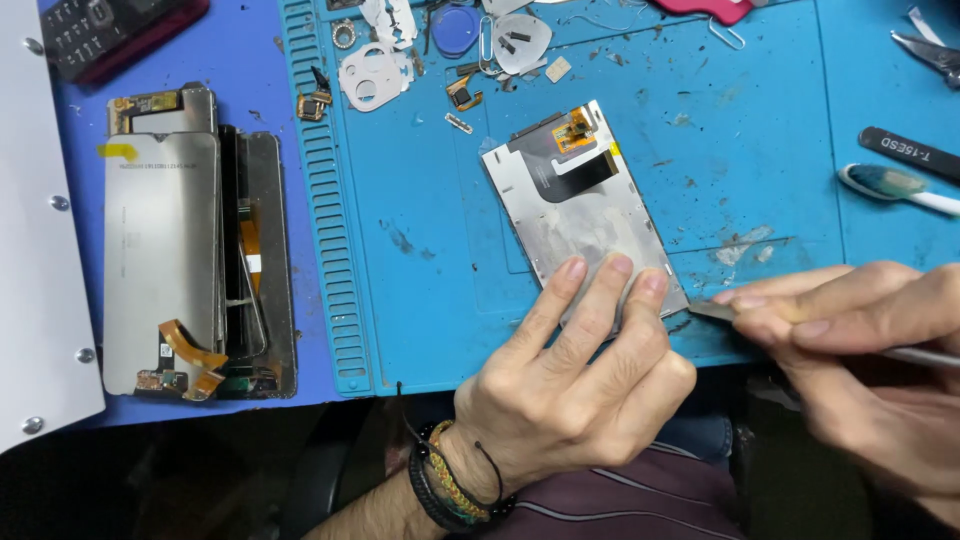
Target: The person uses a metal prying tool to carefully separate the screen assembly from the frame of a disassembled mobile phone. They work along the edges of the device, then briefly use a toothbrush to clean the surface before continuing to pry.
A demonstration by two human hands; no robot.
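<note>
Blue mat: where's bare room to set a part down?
On the blue mat, free patches lie right of the display panel up to the brush, and between the panel and the ribbed strip. The top edge is crowded with metal shields. Both hands fill the near edge.

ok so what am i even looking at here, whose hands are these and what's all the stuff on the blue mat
This is one picture from a camera worn on a person's head, looking down at their own two bare hands over a workbench.

The left hand, with braided bracelets at the wrist, presses its fingertips on a phone screen panel lying face down on a blue mat. The right hand pinches a thin metal tool whose tip sits at the panel's lower corner.

To the left lies a larger screen panel on a phone frame, both off the mat. Along the top are small loose parts. At the right lie a toothbrush and black tweezers.
</note>
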